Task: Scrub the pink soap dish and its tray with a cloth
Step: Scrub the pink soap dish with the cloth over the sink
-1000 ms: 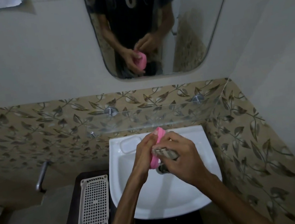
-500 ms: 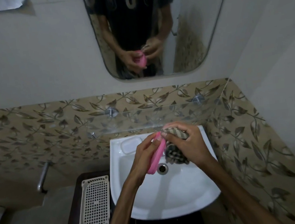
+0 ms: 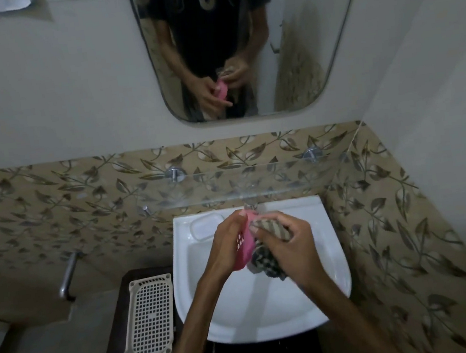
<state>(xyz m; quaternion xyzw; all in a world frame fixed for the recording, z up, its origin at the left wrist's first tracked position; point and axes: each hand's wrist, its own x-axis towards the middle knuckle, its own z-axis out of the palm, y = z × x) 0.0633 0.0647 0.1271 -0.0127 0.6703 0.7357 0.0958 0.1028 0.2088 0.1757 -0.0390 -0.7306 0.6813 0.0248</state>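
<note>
Your left hand point(image 3: 228, 245) grips the pink soap dish point(image 3: 244, 245) on edge over the white basin point(image 3: 322, 291), long axis running away from you. The striped cloth point(image 3: 267, 248), bunched in your right hand point(image 3: 289, 247), presses its right face.

Only text in view: pale lettering on the dark shirt point(image 3: 206, 18) reflected in the mirror point(image 3: 327, 47). One large mirrored "J"-like glyph. Rest too blurred to read.
</note>
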